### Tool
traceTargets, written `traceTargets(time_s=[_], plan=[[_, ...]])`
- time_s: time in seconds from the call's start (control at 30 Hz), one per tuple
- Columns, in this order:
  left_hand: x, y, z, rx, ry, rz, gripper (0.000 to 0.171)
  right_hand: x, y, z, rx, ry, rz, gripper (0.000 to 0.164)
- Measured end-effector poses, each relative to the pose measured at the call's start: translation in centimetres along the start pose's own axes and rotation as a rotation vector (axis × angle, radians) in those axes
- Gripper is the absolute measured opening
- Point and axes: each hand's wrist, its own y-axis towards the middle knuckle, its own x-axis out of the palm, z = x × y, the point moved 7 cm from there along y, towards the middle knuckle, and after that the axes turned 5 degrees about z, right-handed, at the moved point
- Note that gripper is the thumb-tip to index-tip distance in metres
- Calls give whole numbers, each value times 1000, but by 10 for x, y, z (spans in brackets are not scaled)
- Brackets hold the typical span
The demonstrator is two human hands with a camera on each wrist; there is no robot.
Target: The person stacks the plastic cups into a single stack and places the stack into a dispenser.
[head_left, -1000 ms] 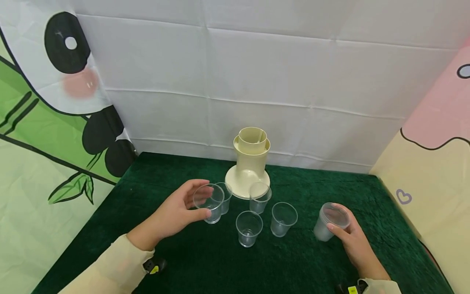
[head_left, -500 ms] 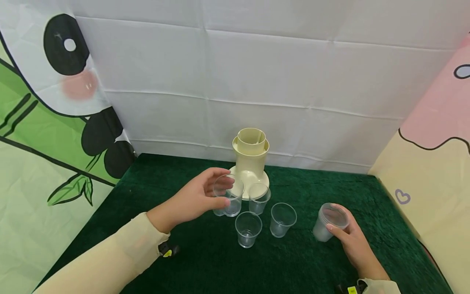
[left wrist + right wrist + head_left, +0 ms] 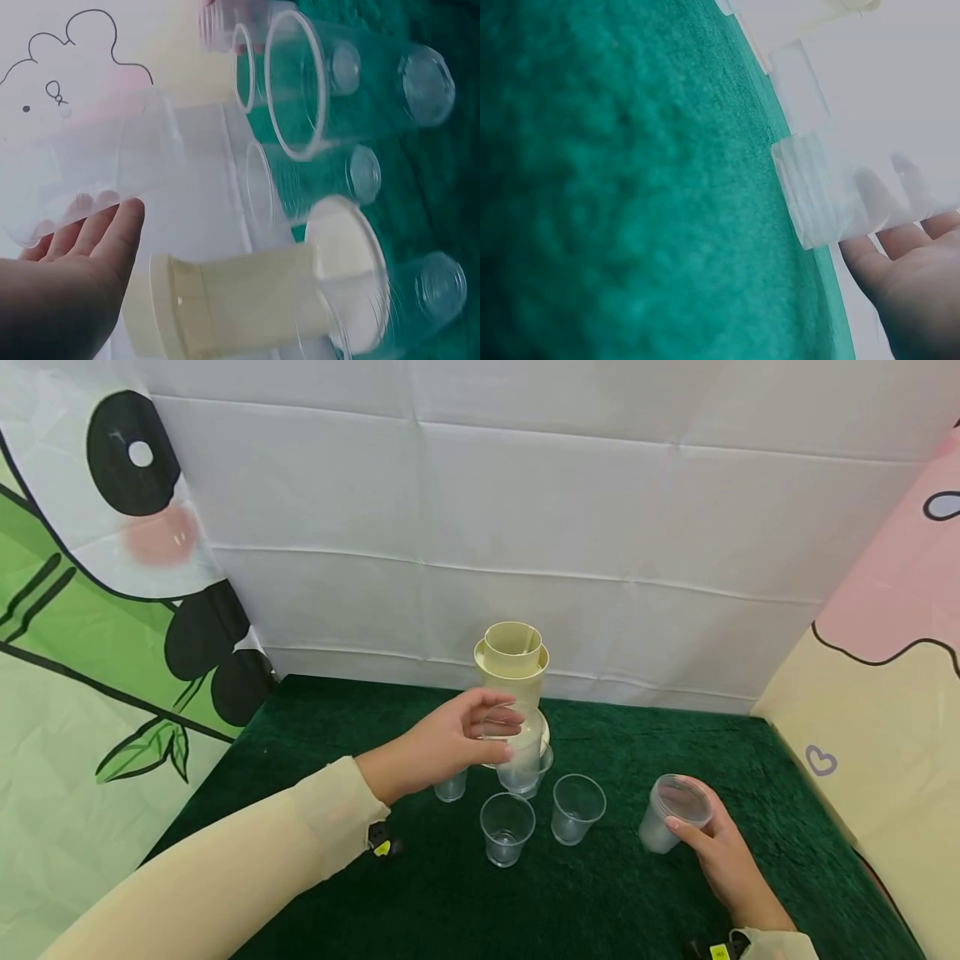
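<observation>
My left hand (image 3: 438,745) holds a clear plastic cup (image 3: 519,768) upright in front of the cream cup dispenser (image 3: 513,667). In the left wrist view, fingers lie along that held cup (image 3: 112,150), which is raised off the cloth. At the right, a stack of nested clear cups (image 3: 663,818) is gripped by my right hand (image 3: 723,856). Two cups stand upright nearby, the front cup (image 3: 507,839) and the right-hand cup (image 3: 578,814). Another cup (image 3: 450,787) is partly hidden below my left hand. One more cup (image 3: 545,764) stands partly behind the held one.
A dark green cloth (image 3: 600,910) covers the table. The dispenser's round base (image 3: 545,735) sits near the back edge. Behind rises a white fabric backdrop (image 3: 525,510), with printed panels on both sides.
My left hand has carried its cup rightward and slightly away, from over the left cup to in front of the dispenser. The right hand and its stack have stayed put.
</observation>
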Motion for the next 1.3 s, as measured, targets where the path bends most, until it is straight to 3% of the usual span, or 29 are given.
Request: traceTargets(time_s=[0.13, 0.43, 0.9, 1.07, 1.3], plan=[[9, 11, 2, -4, -45, -17, 67, 0, 0, -1, -7, 9, -9, 55], [28, 36, 6, -30, 31, -38, 67, 0, -2, -3, -20, 37, -10, 54], [43, 82, 21, -15, 72, 17, 70, 3, -1, -1, -38, 16, -10, 55], [61, 95, 24, -39, 67, 13, 74, 1, -1, 0, -32, 7, -6, 55], [91, 110, 34, -18, 73, -13, 72, 1, -1, -2, -33, 8, -6, 55]])
